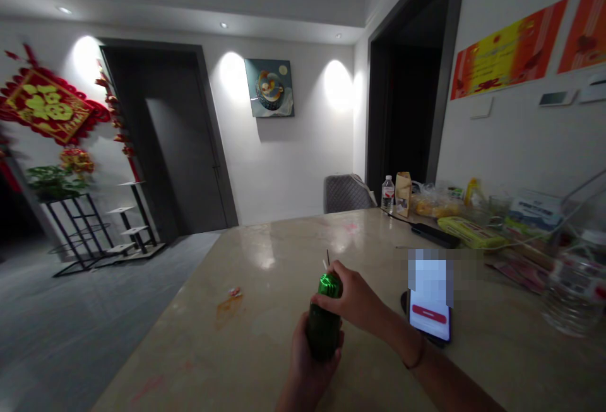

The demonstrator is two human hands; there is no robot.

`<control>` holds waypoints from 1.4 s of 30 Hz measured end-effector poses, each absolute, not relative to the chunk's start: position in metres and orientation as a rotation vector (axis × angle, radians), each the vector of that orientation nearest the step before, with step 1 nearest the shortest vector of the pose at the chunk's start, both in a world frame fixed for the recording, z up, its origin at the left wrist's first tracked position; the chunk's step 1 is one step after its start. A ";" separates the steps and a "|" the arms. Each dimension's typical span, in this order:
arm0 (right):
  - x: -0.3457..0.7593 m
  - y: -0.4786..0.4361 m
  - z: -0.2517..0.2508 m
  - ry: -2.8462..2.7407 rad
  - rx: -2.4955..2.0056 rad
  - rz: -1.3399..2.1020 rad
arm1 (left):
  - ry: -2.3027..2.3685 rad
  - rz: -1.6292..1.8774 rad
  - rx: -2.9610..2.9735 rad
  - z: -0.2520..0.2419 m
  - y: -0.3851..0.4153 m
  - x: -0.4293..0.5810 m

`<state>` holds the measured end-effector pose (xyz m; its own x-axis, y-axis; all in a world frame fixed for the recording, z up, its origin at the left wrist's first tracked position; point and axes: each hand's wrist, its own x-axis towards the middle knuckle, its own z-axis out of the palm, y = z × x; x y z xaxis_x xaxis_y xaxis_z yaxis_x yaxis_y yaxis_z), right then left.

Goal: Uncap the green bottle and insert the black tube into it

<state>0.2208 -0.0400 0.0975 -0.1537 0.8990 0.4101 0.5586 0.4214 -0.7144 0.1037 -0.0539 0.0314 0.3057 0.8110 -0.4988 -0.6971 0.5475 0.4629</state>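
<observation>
A dark green cylinder [324,334], with a shiny bright green top [328,284], is held upright above the near part of the table; its exact kind I cannot tell. My left hand [305,352] wraps round its lower body from below. At the upper end, my right hand [353,295] pinches the top from the right, thumb in front and fingers behind. A thin dark stick [327,257] and a short white piece stand up behind the top, and what they belong to is hidden. A dark band circles my right wrist.
A lit phone [430,317] leans to the right of my right arm. Farther right are a large clear bottle [575,289], a yellow-green packet [471,233], a black device [434,235], a small water bottle [387,194] and a paper bag [403,194]. A crumpled wrapper [235,291] lies left.
</observation>
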 end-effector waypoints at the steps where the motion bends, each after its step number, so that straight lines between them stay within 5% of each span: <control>1: 0.223 -0.038 0.095 -1.831 -1.189 0.552 | 0.797 1.023 0.160 0.033 -0.054 0.104; 17: 0.219 -0.029 0.044 -1.414 -0.647 1.218 | 0.736 1.050 0.056 0.034 -0.055 0.104; 31: 0.228 -0.037 0.047 -1.516 -0.767 1.062 | 0.566 0.971 0.172 0.034 -0.056 0.102; 42: 0.233 -0.035 0.051 -1.468 -0.779 1.018 | 1.011 1.181 0.618 0.033 -0.051 0.101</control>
